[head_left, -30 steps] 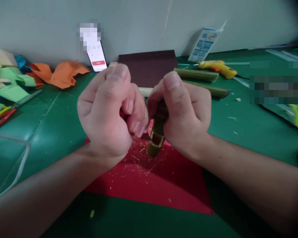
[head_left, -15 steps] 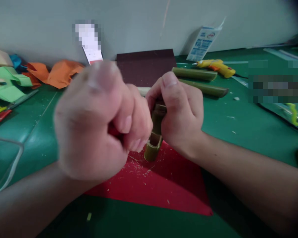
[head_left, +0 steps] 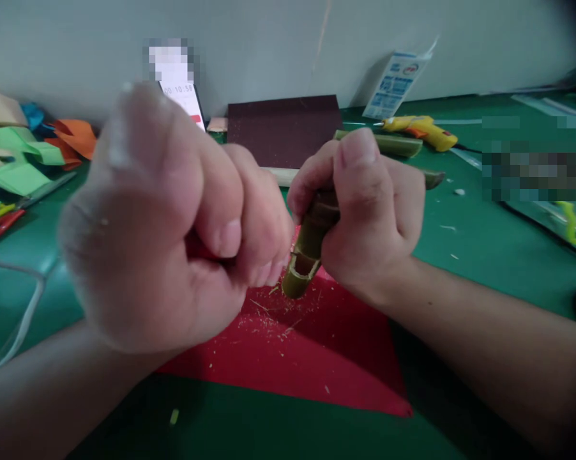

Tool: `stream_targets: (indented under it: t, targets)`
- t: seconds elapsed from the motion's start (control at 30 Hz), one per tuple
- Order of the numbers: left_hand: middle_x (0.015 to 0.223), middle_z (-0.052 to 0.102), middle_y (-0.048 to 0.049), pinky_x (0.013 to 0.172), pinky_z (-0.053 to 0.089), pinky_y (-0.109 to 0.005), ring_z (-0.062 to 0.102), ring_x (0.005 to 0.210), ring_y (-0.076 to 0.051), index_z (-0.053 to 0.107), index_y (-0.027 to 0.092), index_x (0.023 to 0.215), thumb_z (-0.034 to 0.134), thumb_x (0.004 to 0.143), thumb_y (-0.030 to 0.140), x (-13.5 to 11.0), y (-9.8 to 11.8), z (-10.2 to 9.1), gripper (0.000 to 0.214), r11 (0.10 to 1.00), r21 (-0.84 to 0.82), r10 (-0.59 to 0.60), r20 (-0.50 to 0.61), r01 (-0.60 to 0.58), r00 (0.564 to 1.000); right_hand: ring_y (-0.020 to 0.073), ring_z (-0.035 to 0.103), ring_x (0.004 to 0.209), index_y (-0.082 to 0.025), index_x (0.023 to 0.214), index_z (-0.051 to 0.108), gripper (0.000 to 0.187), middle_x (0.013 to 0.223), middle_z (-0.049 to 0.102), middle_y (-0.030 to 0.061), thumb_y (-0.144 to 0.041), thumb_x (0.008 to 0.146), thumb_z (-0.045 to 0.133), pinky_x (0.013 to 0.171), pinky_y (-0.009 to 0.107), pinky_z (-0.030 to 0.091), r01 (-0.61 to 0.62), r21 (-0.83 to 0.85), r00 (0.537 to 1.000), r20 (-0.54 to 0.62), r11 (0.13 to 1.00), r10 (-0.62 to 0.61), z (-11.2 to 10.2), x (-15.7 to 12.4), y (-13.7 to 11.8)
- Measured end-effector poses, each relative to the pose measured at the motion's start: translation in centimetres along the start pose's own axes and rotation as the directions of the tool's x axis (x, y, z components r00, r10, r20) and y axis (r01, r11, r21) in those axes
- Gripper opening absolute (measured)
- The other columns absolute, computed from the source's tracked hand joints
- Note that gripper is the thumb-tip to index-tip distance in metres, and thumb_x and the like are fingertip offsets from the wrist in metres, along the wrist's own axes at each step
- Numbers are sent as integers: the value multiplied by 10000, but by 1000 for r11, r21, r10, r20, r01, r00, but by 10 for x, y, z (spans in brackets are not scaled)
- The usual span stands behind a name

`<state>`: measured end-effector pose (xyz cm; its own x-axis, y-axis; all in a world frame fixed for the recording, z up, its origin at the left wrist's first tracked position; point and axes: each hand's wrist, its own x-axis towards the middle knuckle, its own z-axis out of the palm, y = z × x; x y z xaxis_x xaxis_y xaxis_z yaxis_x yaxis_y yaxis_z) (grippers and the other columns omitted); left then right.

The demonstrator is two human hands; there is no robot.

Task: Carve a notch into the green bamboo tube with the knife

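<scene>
My right hand (head_left: 369,211) is closed round a short green bamboo tube (head_left: 304,262), held tilted with its notched lower end over a red sheet (head_left: 307,345). My left hand (head_left: 173,223), large and close to the camera, is a fist round a red-handled tool (head_left: 197,246); only a sliver of red shows between the fingers, and its working end is hidden where the fist meets the bamboo. Pale shavings lie scattered on the red sheet beneath both hands.
On the green mat (head_left: 484,249) lie more bamboo lengths (head_left: 398,145), a yellow glue gun (head_left: 422,131), a dark brown sheet (head_left: 283,128), a propped phone (head_left: 185,99), folded coloured papers (head_left: 24,153) and red-handled pliers (head_left: 0,227) at left. A white cable (head_left: 24,313) loops at left.
My left fist has risen and come closer to the camera. My right hand has tilted the bamboo tube a little and shifted slightly right.
</scene>
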<state>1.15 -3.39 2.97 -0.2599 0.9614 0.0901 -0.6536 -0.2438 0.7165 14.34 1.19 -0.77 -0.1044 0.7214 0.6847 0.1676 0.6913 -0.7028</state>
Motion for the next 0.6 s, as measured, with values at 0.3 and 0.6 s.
stream_targets:
  t: [0.3, 0.6]
  targets:
    - [323, 149, 22, 258, 123, -293, 222, 186, -116, 57, 200, 511, 235, 1022, 427, 8, -9, 32, 587, 999, -29, -17, -56, 16, 998, 166, 500, 573, -250, 643, 601, 475, 619, 560, 18, -411, 1018, 358, 552, 318, 448, 4, -1, 999, 42, 1000, -4, -3, -1, 0]
    - [365, 268, 32, 317, 143, -257, 287, 268, -92, 200, 199, 506, 410, 924, 138, 4, -26, 16, 472, 993, -14, 114, 26, -114, 993, 182, 502, 565, -248, 636, 585, 469, 624, 550, 35, -423, 1009, 360, 511, 350, 400, -19, 43, 995, 97, 999, 15, -5, -3, -3]
